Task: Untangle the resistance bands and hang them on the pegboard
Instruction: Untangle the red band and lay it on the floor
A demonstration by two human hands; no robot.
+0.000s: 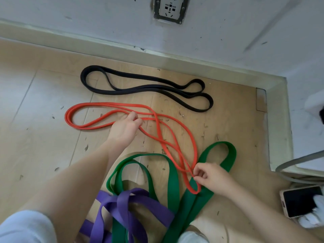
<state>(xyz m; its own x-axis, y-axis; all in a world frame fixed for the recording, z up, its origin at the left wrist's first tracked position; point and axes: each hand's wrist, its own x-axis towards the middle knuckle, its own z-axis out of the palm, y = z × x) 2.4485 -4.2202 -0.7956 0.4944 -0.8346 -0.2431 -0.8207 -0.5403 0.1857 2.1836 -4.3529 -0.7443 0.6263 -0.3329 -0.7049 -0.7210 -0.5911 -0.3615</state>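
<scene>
- The left hand (pixel 125 128) gripped the orange band (pixel 158 122) on the floor (pixel 43 95).
- The right hand (pixel 211 176) pinched its near loop, over the green band (pixel 172 174).

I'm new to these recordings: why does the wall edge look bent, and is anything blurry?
Head view: the wide-angle lens bows the baseboard; soft daylight leaves a pale glare patch on the floor at left; the phone and edges look smeared, the orange band stays sharp.
</scene>
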